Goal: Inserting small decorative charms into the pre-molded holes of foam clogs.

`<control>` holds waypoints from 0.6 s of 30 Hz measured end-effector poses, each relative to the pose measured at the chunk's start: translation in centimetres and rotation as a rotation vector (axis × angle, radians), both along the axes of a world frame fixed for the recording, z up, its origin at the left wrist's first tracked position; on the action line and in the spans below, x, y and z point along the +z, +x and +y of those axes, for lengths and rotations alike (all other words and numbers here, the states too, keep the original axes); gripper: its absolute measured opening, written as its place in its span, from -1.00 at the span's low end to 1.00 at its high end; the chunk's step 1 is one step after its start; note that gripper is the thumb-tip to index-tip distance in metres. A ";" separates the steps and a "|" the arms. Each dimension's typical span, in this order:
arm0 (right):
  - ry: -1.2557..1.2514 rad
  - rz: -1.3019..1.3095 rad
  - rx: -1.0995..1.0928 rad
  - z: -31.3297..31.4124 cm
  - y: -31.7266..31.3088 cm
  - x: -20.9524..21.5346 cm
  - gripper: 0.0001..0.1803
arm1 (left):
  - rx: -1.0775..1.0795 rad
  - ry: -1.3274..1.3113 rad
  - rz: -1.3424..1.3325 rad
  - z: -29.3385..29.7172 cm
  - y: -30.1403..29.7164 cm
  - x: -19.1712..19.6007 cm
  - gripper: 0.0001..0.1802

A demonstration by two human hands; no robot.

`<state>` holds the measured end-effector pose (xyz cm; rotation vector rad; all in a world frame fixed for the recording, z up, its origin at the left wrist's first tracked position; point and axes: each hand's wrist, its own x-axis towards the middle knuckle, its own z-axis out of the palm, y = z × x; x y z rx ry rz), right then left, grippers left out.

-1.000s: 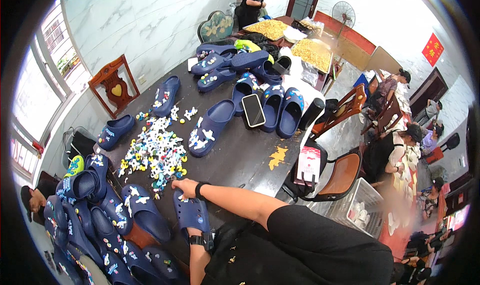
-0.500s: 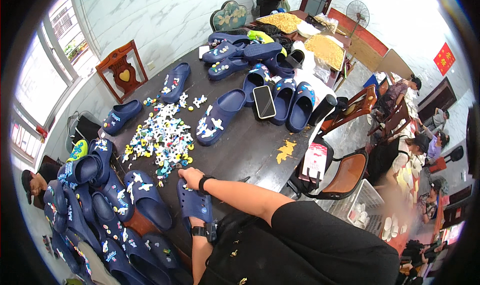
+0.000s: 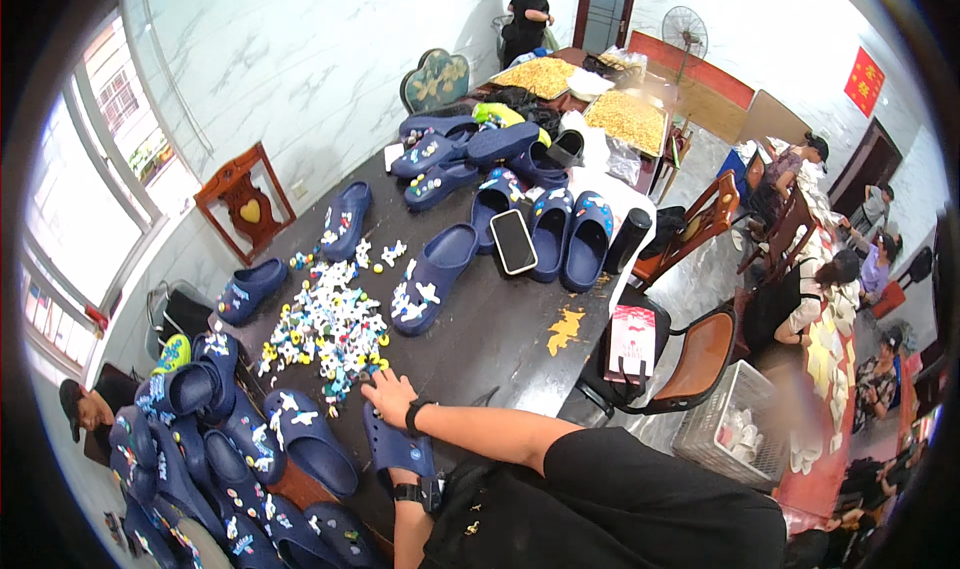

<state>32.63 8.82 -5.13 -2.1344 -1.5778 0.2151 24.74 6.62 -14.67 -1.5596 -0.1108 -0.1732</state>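
White marble-veined wall (image 3: 270,59) | bright barred window (image 3: 75,199) | carved red wooden chair (image 3: 243,199) | standing fan (image 3: 683,31)

Navy clog (image 3: 398,447) under hands: matt, soft-looking plastic. Charm pile (image 3: 325,331): small glossy coloured plastic bits. Table (image 3: 500,319): dark smooth wood, slight sheen. Phone (image 3: 514,241): glossy glass face. Chair (image 3: 240,201): carved red-brown wood.

a dark-screened phone (image 3: 514,241) lies centre-table; a red wall sign (image 3: 864,81) hangs at two o'clock.
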 end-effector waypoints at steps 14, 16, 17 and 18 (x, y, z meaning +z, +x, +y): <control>-0.157 0.234 0.278 2.4 3.5 -1.7 -0.95 | -0.230 -0.173 -0.204 3.5 14.0 8.1 -0.50; -0.133 0.230 0.352 2.7 3.8 -1.4 -0.77 | -0.228 -0.211 -0.223 4.4 14.9 8.8 -0.50; -0.141 0.234 0.361 2.8 3.7 -1.4 -0.77 | -0.229 -0.236 -0.228 4.5 15.1 8.8 -0.50; -0.097 0.237 0.339 2.9 3.7 -1.4 -0.70 | -0.229 -0.264 -0.232 4.6 15.4 8.8 -0.50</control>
